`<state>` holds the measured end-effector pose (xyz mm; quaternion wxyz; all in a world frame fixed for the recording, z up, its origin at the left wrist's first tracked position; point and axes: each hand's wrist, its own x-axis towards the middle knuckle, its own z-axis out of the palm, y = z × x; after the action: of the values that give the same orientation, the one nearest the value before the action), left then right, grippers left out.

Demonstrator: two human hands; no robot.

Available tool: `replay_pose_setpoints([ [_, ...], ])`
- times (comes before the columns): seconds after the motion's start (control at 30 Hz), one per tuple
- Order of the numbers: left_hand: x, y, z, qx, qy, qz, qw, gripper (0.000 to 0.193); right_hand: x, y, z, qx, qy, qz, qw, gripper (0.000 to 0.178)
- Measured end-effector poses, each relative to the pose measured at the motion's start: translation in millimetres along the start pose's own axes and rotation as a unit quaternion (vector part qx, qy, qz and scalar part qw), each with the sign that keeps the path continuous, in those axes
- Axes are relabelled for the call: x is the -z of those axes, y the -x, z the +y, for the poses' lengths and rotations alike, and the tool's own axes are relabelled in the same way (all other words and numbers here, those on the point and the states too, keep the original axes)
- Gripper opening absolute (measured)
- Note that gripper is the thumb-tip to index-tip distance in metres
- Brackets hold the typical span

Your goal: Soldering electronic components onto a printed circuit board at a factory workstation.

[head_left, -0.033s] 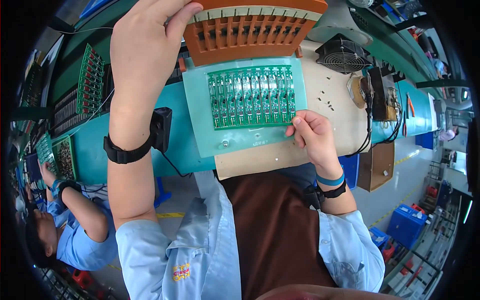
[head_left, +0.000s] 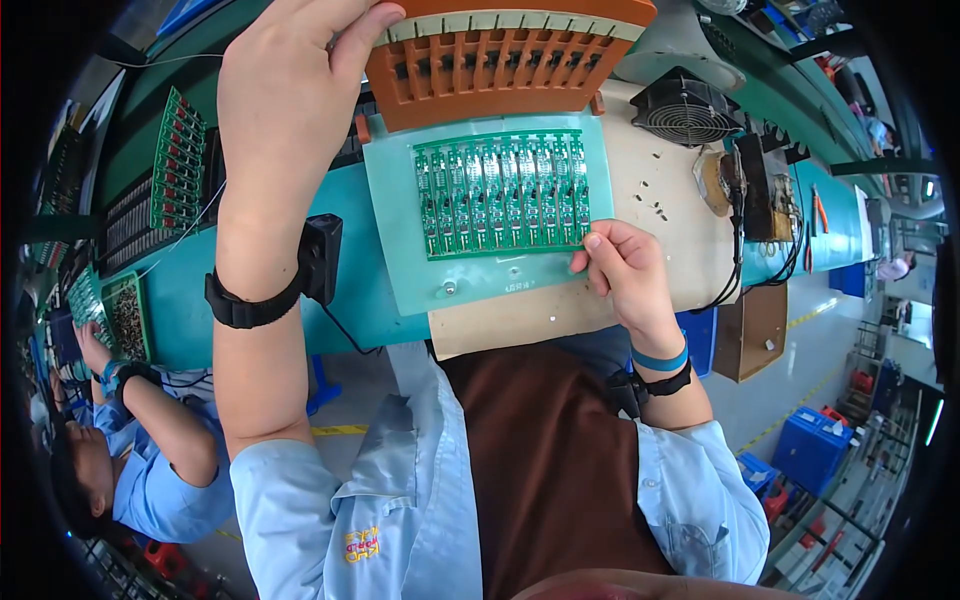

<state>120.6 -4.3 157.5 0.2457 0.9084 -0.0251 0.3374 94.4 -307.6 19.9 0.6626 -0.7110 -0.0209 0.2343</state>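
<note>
A green circuit board panel (head_left: pixel 505 195), made of several narrow boards side by side, lies on a pale green translucent base plate (head_left: pixel 400 275). Behind it, a brown-orange slotted fixture lid (head_left: pixel 490 95) stands raised at the plate's far edge. My left hand (head_left: pixel 290 85) grips the lid's upper left edge, thumb on the near face; its other fingertips are hidden at the top of the picture. With thumb and fingers closed, my right hand (head_left: pixel 625 265) pinches the panel's near right corner.
Right of the plate are a black fan (head_left: pixel 685 108), small loose parts (head_left: pixel 657 208) and a soldering stand (head_left: pixel 770 190) with cables. Another board panel (head_left: pixel 178 160) stands upright at left. Nearby, a co-worker (head_left: pixel 160 440) sits beside a tray of small parts (head_left: pixel 127 318).
</note>
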Motion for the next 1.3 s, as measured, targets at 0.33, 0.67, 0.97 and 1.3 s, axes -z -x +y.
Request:
replay_pose_setpoints([
  [0.33, -6, 1, -1, 0.000, 0.013, 0.020, 1.000, 0.024, 1, -7, -4, -0.012, 0.038, 0.010, 0.999, 0.018],
  [0.67, -5, 4, -2, -0.034, -0.024, 0.017, 0.999, 0.024, -2, -10, -8, -0.015, 0.103, 0.035, 0.994, 0.019],
  [0.97, -3, 4, 8, 0.011, -0.017, -0.004, 1.000, 0.022, -1, -10, -3, 0.030, 0.196, 0.066, 0.978, 0.020],
  [1.3, -9, 5, 10, 0.031, 0.012, 0.000, 0.999, 0.021, -6, -10, -14, 0.094, 0.375, 0.108, 0.916, 0.023],
])
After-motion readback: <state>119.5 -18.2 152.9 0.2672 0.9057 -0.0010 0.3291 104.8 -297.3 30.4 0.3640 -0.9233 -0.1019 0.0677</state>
